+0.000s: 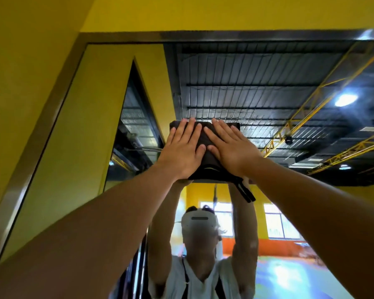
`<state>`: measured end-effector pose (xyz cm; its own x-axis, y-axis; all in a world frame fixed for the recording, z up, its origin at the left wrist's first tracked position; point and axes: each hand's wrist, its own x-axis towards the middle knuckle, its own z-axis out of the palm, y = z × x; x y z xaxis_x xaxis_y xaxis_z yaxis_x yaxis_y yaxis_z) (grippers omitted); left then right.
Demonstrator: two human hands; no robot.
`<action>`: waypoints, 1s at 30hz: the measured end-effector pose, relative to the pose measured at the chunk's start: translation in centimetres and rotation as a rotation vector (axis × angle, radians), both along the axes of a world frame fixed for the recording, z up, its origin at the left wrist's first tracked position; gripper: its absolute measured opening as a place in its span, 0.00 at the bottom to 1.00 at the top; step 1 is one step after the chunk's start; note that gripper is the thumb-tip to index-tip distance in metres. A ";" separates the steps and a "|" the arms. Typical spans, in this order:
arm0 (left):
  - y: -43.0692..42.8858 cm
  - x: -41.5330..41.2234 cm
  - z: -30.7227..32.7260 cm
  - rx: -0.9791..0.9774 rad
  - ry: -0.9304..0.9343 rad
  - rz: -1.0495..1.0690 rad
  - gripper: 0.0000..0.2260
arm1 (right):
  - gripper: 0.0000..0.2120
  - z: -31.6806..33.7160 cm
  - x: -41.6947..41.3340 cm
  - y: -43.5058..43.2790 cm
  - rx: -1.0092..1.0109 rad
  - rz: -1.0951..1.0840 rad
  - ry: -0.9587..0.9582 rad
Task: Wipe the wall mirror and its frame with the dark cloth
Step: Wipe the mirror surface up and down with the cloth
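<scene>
A large wall mirror [268, 83] fills the view, bordered by a steel frame [41, 134] along its top and left side. A folded dark cloth [205, 156] lies flat against the glass near the middle, a strap hanging from its lower right corner. My left hand [181, 147] presses on the cloth's left half with fingers spread. My right hand [229, 145] presses on its right half the same way. Both arms reach up and forward.
Yellow wall [20, 50] surrounds the frame at left and above. The mirror reflects a person with raised arms [201, 244], a dark ceiling with yellow trusses, lamps, windows and a coloured floor.
</scene>
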<state>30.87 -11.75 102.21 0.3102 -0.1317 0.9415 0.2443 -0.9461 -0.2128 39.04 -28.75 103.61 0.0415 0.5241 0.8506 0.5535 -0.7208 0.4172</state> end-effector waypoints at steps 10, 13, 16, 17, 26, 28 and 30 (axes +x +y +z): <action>-0.3 1.1 -1.2 -0.020 -0.172 -0.017 0.31 | 0.28 -1.9 -1.5 3.3 0.262 0.120 0.081; -0.6 1.5 -1.4 -0.008 -0.215 -0.005 0.31 | 0.34 -2.2 -0.6 3.0 0.272 0.114 -0.011; -1.6 2.0 -1.1 -0.025 -0.232 -0.032 0.27 | 0.33 -1.9 0.2 2.0 0.244 0.088 -0.058; -2.3 2.4 -1.0 -0.029 -0.231 -0.044 0.27 | 0.32 -1.7 0.6 1.1 0.241 0.071 -0.063; -8.6 6.1 -0.8 0.030 -0.198 -0.067 0.27 | 0.30 -1.2 4.0 -5.5 0.281 -0.020 -0.035; -8.6 6.2 -0.9 0.036 -0.195 -0.050 0.27 | 0.30 -1.6 3.8 -5.4 0.285 0.002 -0.030; -8.6 6.2 -1.3 0.038 -0.201 -0.038 0.27 | 0.30 -2.3 3.8 -5.5 0.286 0.019 -0.026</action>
<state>37.07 -20.32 100.87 0.1108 -0.1763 0.9781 0.2500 -0.9475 -0.1991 42.87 -34.26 101.31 0.0103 0.2635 0.9646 0.5596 -0.8010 0.2128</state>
